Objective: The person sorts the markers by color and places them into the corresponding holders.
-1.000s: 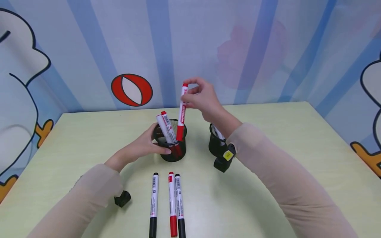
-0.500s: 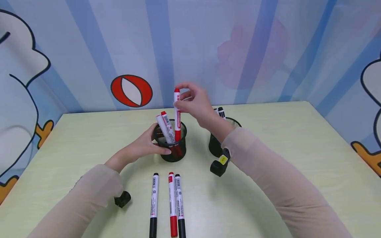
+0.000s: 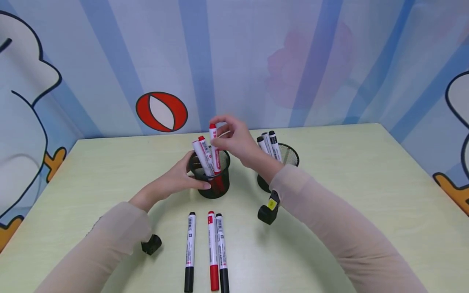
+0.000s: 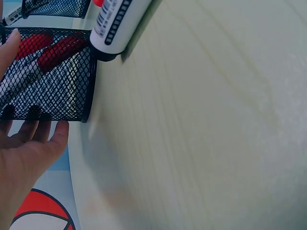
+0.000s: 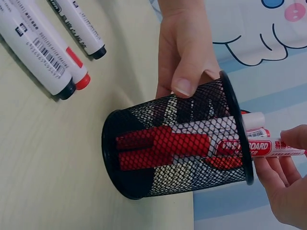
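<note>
Head view, centre of the frame: the left hand point(image 3: 179, 176) grips a black mesh cup point(image 3: 226, 173), thumb and fingers curled round its wall. Just above, the right hand point(image 3: 237, 142) pinches a red marker point(image 3: 217, 162) between thumb and fingers near its upper end; the right wrist view shows its red lower end inside the cup, toward the base. Two more markers point(image 3: 203, 158) lean in the same cup. Right of centre, a second cup point(image 3: 290, 153) holds black-tipped markers point(image 3: 275, 145). At bottom centre, three markers point(image 3: 190, 240) lie on the table point(image 3: 351, 171), two black-ended, one red-ended.
</note>
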`<action>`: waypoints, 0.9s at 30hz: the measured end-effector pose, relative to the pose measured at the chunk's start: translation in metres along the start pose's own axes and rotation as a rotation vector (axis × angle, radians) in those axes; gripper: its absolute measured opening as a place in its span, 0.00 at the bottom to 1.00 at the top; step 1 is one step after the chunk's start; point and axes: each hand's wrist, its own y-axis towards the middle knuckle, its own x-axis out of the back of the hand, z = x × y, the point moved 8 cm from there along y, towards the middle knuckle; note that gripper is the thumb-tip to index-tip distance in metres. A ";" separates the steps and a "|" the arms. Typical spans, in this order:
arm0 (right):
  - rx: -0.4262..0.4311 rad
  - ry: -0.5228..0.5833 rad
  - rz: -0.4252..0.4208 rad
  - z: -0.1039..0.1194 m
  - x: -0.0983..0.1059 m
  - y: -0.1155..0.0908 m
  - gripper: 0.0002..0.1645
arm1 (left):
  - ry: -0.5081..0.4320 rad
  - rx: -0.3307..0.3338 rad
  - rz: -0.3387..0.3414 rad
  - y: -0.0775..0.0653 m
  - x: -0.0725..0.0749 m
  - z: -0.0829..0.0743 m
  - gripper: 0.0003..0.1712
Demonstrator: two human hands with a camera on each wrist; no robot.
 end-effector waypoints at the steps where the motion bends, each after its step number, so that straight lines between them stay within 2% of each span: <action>1: 0.001 -0.007 0.005 -0.001 -0.001 0.000 0.23 | -0.001 -0.001 0.000 0.000 0.000 0.000 0.56; 7: 0.003 -0.051 0.027 -0.004 -0.006 -0.001 0.24 | 0.005 -0.016 0.001 0.000 0.000 -0.002 0.55; 16: 0.055 -0.205 0.086 -0.006 -0.015 -0.005 0.23 | -0.007 -0.003 0.007 0.001 0.001 0.000 0.54; 27: 0.049 -0.314 0.123 -0.008 -0.020 -0.007 0.23 | -0.018 -0.003 0.012 0.001 0.000 0.002 0.54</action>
